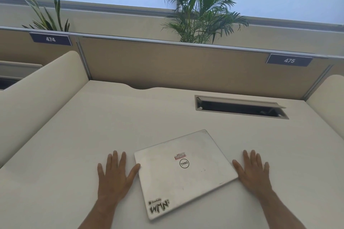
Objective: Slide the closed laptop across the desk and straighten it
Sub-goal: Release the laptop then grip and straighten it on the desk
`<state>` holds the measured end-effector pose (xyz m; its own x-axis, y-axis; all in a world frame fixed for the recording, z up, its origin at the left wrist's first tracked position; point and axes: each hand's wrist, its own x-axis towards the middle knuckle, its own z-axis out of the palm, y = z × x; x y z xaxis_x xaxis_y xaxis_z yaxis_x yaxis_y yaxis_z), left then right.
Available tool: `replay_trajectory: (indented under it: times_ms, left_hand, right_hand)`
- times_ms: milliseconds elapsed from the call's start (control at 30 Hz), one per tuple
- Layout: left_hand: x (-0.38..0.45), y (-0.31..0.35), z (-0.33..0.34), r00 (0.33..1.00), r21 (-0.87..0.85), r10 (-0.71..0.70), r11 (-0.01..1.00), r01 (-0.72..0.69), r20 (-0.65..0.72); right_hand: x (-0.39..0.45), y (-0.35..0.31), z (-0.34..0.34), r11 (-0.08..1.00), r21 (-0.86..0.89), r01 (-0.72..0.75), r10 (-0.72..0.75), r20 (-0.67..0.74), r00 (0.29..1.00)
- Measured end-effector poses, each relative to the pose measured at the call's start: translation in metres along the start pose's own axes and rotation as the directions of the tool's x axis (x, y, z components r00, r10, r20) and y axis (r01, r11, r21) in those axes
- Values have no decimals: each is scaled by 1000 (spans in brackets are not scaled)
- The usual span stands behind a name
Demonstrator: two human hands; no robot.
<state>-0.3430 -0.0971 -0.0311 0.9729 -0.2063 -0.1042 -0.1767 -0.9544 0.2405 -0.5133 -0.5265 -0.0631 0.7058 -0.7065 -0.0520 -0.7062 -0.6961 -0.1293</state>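
A closed silver laptop [184,173] with stickers on its lid lies on the white desk [93,126], turned at an angle to the desk's edges. My left hand [115,174] rests flat on the desk at the laptop's left side, fingers spread, its thumb touching the laptop's left edge. Flat on the desk at the right side lies my right hand [253,173], fingers apart, its thumb at the laptop's right corner. Neither hand holds anything.
A cable tray slot [240,107] with a raised flap is set into the desk at the back right. A tan partition [176,65] closes the far edge, with curved white dividers left [42,89] and right [327,96]. Plants stand behind the partition.
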Motion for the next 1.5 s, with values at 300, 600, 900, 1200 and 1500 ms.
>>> replay_trajectory:
  times_ms: [300, 600, 900, 1200, 1500]
  left_hand:
    - [10, 0, -9, 997, -4, 36, 999, -36, -73]
    - [8, 29, -20, 997, -58, 68, 996, -71, -44]
    - [9, 60, -13, 984, -170, -168, 969, 177, 64]
    - [20, 68, -24, 950, -288, -240, 912, 291, 200]
    - [42, 72, -40, 924, -506, -216, 785, 357, 317]
  right_hand:
    - [14, -17, -23, 984, 136, -111, 109, 22, 994]
    - [20, -76, -37, 956, 294, -10, -2, 42, 999]
    - [14, -123, -48, 925, 344, -160, 113, 152, 982]
    - [12, -136, -62, 840, 393, -374, 253, 326, 911]
    - [2, -130, -65, 762, 469, -447, 284, 378, 881]
